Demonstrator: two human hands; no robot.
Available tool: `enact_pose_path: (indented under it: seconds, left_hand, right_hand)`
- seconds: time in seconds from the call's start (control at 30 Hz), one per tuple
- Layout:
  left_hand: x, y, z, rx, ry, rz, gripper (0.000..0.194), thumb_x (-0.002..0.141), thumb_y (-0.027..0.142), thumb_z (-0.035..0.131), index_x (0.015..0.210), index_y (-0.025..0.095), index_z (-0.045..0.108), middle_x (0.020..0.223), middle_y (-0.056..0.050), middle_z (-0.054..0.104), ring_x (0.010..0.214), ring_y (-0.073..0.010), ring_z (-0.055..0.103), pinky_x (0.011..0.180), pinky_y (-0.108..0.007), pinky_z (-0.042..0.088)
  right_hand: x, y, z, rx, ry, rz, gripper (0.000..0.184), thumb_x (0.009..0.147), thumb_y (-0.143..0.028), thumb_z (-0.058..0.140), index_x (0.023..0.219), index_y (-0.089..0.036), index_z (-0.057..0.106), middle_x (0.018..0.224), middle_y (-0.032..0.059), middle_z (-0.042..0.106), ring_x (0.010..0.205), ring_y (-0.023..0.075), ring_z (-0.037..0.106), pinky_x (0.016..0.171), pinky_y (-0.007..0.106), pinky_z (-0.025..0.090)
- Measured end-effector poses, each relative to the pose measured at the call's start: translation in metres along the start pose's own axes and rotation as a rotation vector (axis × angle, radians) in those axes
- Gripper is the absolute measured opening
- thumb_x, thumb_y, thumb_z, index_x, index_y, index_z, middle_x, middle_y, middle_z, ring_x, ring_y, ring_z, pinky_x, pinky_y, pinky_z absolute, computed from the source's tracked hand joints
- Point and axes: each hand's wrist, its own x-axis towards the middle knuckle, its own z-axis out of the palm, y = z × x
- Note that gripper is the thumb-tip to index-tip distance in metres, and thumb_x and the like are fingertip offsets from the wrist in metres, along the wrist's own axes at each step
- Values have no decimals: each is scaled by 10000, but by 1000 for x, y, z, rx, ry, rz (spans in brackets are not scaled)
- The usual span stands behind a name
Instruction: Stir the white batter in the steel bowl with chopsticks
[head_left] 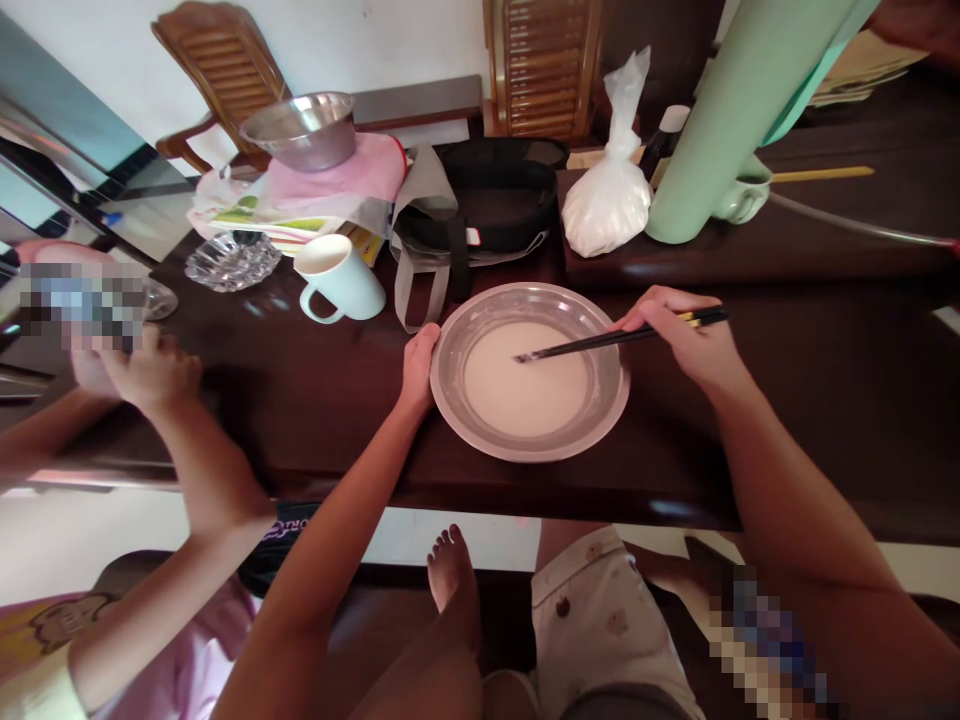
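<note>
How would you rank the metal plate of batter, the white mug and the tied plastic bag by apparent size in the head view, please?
1. Metal plate, clearly largest.
2. Plastic bag.
3. White mug.
The bag sits farther away, so its lead over the mug is unsure.

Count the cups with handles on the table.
2. A white mug lies on its side left of the metal bowl that the left hand steadies. A pale green cup stands behind the green cylinder at the far right. Clutter may hide others.
</note>
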Motion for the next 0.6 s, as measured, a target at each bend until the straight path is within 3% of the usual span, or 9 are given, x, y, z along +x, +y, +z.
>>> enact_pose_path:
  seconds: [0.1,0.2,0.37,0.47,0.53,0.6]
  left_hand:
    - [0,0,0,-6,3,-8,368,857,178,505,515,189,370,569,39,337,554,-99,295,545,-204,343]
    - [0,-1,-1,-11,12,-13,373,853,183,517,511,189,370,568,39,334,545,-99,296,544,-206,347]
    - [1,-3,-1,-8,2,2,369,857,189,509,515,189,370,570,37,338,552,-100,296,542,-205,342]
    - [2,-3,-1,-3,-2,3,367,859,183,500,517,188,367,566,38,335,554,-99,290,533,-203,331]
    - [1,-2,-1,-1,3,-2,372,858,169,496,512,188,361,563,40,327,552,-99,285,535,-202,332]
    - [1,0,0,3,5,0,384,860,158,493,505,188,349,561,40,317,552,-99,280,538,-202,331]
  right_hand:
    - [0,1,-1,78,-29,5,306,925,-344,577,670,-237,707,685,18,704,704,177,710,707,330,525]
    - [0,3,1,-11,-118,19,247,912,-350,595,728,-250,726,777,21,732,796,190,713,755,344,528]
    - [0,2,-2,14,3,3,278,917,-349,594,693,-241,718,723,18,725,738,169,702,733,314,519]
    - [-1,1,-1,92,-63,34,322,915,-377,588,651,-230,701,668,15,697,689,177,699,698,323,525]
    - [-1,0,1,50,-127,54,294,903,-395,601,681,-236,712,698,14,701,724,184,704,719,331,538]
    - [-1,-1,1,-8,-109,49,257,891,-395,617,714,-243,723,732,14,714,766,182,708,754,330,542]
